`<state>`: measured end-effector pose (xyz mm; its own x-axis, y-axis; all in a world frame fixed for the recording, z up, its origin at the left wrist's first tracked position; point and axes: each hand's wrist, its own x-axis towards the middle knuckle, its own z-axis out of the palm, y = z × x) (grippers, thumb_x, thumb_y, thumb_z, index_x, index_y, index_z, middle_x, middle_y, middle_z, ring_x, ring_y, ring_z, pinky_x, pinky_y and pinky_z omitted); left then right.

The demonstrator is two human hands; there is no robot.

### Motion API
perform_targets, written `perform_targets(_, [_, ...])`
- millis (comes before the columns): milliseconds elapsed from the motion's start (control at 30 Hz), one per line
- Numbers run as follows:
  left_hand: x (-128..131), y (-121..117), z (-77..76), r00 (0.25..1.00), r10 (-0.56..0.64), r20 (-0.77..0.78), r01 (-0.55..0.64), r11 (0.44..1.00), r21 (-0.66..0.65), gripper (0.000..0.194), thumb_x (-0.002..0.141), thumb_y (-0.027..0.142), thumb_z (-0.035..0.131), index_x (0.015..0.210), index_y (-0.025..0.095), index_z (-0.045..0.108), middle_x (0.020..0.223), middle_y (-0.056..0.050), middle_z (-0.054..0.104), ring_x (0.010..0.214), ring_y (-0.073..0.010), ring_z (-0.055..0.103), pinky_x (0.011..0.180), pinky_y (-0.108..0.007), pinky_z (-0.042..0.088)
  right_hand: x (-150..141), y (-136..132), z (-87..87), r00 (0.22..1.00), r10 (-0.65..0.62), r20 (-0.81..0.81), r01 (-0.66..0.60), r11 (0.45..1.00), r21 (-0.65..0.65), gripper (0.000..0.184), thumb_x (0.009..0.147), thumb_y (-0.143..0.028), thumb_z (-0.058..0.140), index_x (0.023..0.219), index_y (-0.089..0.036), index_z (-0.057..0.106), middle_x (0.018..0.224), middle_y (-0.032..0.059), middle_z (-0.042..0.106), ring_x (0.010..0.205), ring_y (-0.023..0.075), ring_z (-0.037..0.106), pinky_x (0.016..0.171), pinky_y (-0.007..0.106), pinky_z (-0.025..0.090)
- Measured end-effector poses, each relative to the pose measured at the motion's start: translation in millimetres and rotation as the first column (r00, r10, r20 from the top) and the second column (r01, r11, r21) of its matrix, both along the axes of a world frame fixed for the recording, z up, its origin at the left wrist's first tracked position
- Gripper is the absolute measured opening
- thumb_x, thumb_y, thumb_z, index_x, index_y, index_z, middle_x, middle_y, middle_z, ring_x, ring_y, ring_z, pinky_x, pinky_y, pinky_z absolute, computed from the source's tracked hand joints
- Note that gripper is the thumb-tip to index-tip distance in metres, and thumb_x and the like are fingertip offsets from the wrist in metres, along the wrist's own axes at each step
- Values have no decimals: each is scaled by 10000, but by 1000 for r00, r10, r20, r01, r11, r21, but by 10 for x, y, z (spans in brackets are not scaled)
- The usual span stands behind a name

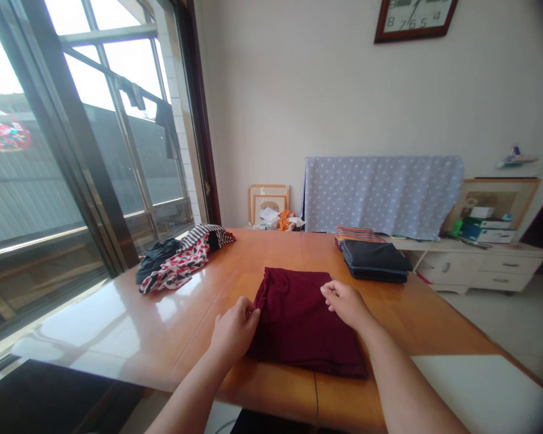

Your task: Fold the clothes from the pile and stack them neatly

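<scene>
A folded maroon garment [305,325] lies flat near the front edge of the wooden table [235,386]. At its left edge, my left hand [236,328] is closed, with thumb and forefinger pinching the fabric. My right hand [346,304] is over the upper right part of the garment. Its fingers are curled in with the thumb against them, and no cloth shows between them. The garment's left side has a bunched, slightly raised edge; its front right corner lies at the table's near side.
Rumpled clothes [181,259] lie at the table's far left. A stack of folded dark clothes [375,260] stands at the back right, beside a striped folded cloth [359,234]. A white sheet [470,386] covers the near right corner. Behind is a white cabinet [489,268].
</scene>
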<state>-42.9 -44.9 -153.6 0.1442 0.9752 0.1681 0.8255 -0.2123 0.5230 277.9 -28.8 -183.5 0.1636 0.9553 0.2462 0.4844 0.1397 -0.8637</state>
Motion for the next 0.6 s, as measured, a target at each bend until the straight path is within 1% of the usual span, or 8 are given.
perform_targets(67, [-39,40,-12,1000,-22,13,22,1000,-4,248,949,436,409,928,241,560,895,-4,698,816,-174,622,666,-259,331,-10,-13,20,1000,7,-3,-7,1000,4,354,847,-506,554,934,-179,656,710,10,661,576,138,626,560,249,510])
perform_targets(133, [-89,93,-46,1000,8,7,-7,1000,-13,229,947,391,395,961,243,568,904,-6,702,826,-174,630,671,-260,344,-20,-15,29,1000,5,-5,-5,1000,-6,369,850,-521,545,937,-179,651,718,16,666,586,143,638,542,243,500])
perform_targets(233, [-153,147,-107,995,95,-30,-96,994,-44,230,885,358,484,1065,234,555,956,-23,708,836,-184,641,669,-263,360,-34,8,12,1000,3,-1,-3,998,-59,382,851,-539,535,940,-184,646,702,19,672,576,148,646,507,233,478])
perform_targets(300, [-174,146,-110,992,105,-67,-110,991,-79,274,836,322,544,1094,230,555,970,-27,711,852,-189,646,680,-264,370,-41,32,-15,1000,7,10,-6,997,-82,378,851,-537,533,938,-186,643,687,15,672,561,146,645,509,234,477])
perform_targets(400, [-189,104,-18,988,80,-134,-97,987,-128,295,777,206,566,1070,240,572,934,-13,716,865,-188,647,707,-266,376,-45,60,-56,999,24,24,-21,995,-97,367,851,-526,538,936,-184,638,689,13,672,554,143,645,519,237,484])
perform_targets(467, [-203,83,68,981,81,-174,-104,987,-125,320,742,148,561,1046,244,578,918,-9,714,872,-190,641,709,-268,374,-44,65,-72,999,38,33,-34,993,-117,360,851,-519,544,937,-182,636,693,13,671,558,143,647,520,236,486])
perform_targets(533, [-221,87,117,979,86,-186,-105,990,-91,309,728,130,560,1015,241,587,933,-14,709,867,-187,632,696,-264,369,-41,59,-76,998,50,39,-45,990,-132,355,854,-515,545,938,-182,635,694,13,670,567,145,652,523,235,488])
perform_targets(600, [-229,110,106,984,79,-162,-91,994,-66,220,752,159,561,954,232,606,930,-21,702,840,-178,623,677,-255,365,-41,44,-69,997,60,41,-54,990,-131,357,861,-517,537,938,-182,635,698,15,669,575,147,655,523,234,488])
